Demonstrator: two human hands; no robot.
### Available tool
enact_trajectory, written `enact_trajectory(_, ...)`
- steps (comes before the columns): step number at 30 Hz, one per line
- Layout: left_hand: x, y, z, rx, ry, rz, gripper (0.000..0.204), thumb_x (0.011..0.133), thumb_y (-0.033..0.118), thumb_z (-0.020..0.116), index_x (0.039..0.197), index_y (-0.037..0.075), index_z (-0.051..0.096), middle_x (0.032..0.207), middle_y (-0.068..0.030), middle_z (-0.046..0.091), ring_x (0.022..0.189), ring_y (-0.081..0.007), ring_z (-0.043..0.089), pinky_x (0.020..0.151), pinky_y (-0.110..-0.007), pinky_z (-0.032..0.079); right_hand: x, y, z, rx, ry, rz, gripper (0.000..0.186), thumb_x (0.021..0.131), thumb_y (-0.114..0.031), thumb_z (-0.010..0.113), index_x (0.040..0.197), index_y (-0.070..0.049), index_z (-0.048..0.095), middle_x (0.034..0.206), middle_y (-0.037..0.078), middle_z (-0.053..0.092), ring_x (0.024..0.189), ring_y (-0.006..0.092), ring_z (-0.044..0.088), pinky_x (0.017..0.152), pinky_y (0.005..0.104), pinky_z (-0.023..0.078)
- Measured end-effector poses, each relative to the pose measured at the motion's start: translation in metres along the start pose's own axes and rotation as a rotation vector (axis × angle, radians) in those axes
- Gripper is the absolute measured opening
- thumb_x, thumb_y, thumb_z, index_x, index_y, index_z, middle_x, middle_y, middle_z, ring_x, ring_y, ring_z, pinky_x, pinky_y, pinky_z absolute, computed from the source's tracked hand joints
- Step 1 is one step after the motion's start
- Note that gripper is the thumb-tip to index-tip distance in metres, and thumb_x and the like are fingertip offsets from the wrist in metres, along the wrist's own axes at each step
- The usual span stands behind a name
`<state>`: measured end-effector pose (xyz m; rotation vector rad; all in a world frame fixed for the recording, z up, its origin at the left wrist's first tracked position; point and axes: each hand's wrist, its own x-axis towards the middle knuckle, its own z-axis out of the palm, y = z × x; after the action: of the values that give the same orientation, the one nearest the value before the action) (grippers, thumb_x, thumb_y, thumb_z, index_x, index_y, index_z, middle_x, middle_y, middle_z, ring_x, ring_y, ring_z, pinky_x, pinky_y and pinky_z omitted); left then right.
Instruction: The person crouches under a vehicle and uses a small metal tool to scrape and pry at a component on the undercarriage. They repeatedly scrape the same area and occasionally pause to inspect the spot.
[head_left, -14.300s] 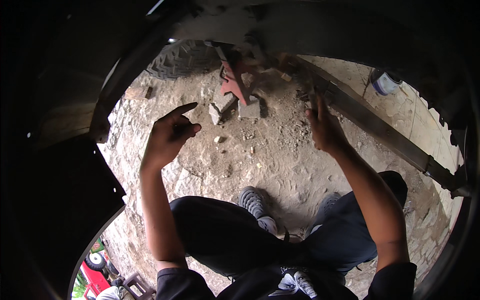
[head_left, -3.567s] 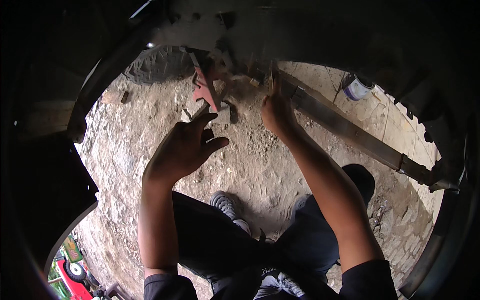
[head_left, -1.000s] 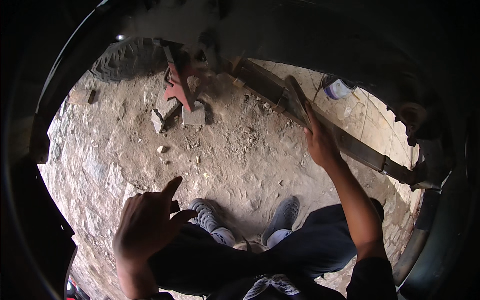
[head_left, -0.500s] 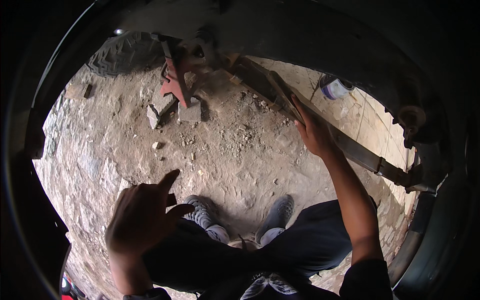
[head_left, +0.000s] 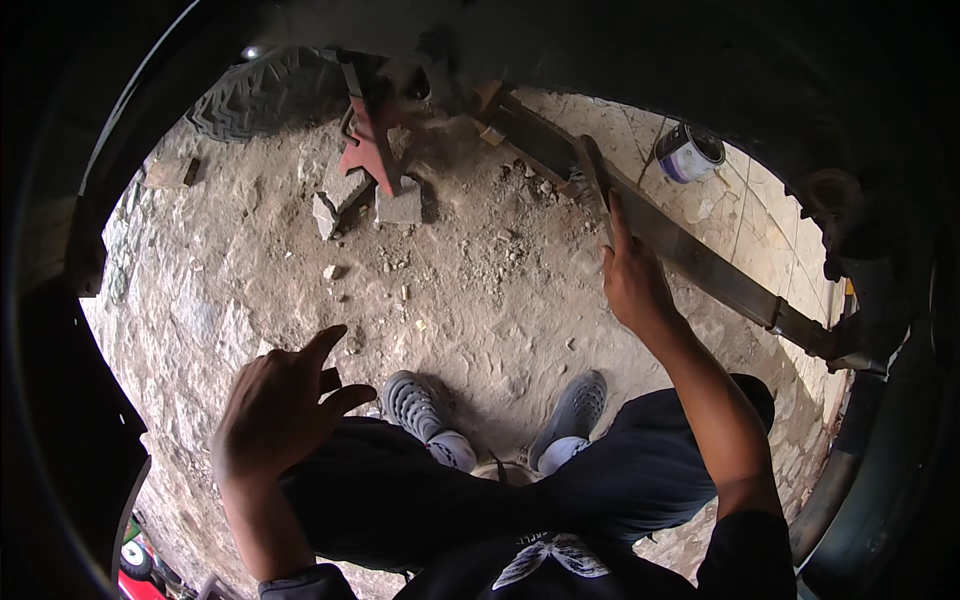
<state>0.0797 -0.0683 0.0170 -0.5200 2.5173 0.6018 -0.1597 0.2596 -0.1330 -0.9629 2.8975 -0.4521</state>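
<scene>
My right hand [head_left: 638,285] is closed around a wire brush [head_left: 594,165], its index finger stretched along the brush's back. The bristles show on the brush's left side, beside a long dark metal bar [head_left: 700,258] that slants from the upper middle to the right under a vehicle. Whether the bristles touch the bar I cannot tell. My left hand [head_left: 270,412] hovers over the ground at the lower left, holding nothing. Its index finger and thumb are apart, and the other fingers are partly curled.
A red stand [head_left: 372,150] rests by broken concrete blocks [head_left: 400,203], near a knobbly tyre [head_left: 260,100]. Beyond the bar a paint can [head_left: 690,155] sits on tiles. Dark vehicle parts [head_left: 640,50] hang overhead. Rubble [head_left: 500,255] lies on the dirt, ahead of my grey shoes [head_left: 415,405].
The brush has swung more upright in my right hand, and its bristles now show. My left hand has shifted little. The whole view has moved slightly.
</scene>
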Motion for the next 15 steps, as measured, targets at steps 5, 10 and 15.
enact_trajectory(5,-0.001,0.001,0.004,-0.02,0.05,0.032,0.065,0.083,0.036,0.085,0.139,0.011,0.063,0.074,-0.0138,0.072,0.073,-0.0337,0.073,0.073,-0.044,0.057,0.012,0.004,0.013,0.082,0.052,-0.029,0.086,0.096,-0.001,0.057,0.166,-0.004,0.007,0.117,0.045,0.06,0.092,0.0527,0.069,0.08,0.055,0.058)
enact_trajectory(10,0.009,0.019,-0.011,-0.014,-0.044,0.058,0.068,0.087,0.044,0.081,0.139,0.006,0.061,0.084,-0.0152,0.077,0.081,-0.0353,0.076,0.078,-0.044,0.059,0.074,0.003,0.018,0.002,-0.045,0.104,0.086,0.096,-0.003,0.057,0.164,0.0,0.005,0.111,0.046,0.06,0.091,0.0497,0.071,0.08,0.0524,0.06)
enact_trajectory(15,0.008,0.03,-0.015,-0.036,-0.095,0.082,0.07,0.086,0.044,0.082,0.141,0.008,0.06,0.085,-0.0159,0.077,0.083,-0.0355,0.076,0.079,-0.044,0.059,0.094,-0.009,-0.008,0.074,-0.161,0.25,0.088,0.1,-0.01,0.057,0.163,0.002,-0.004,0.084,0.036,0.068,0.076,0.0463,0.071,0.069,0.0547,0.058)
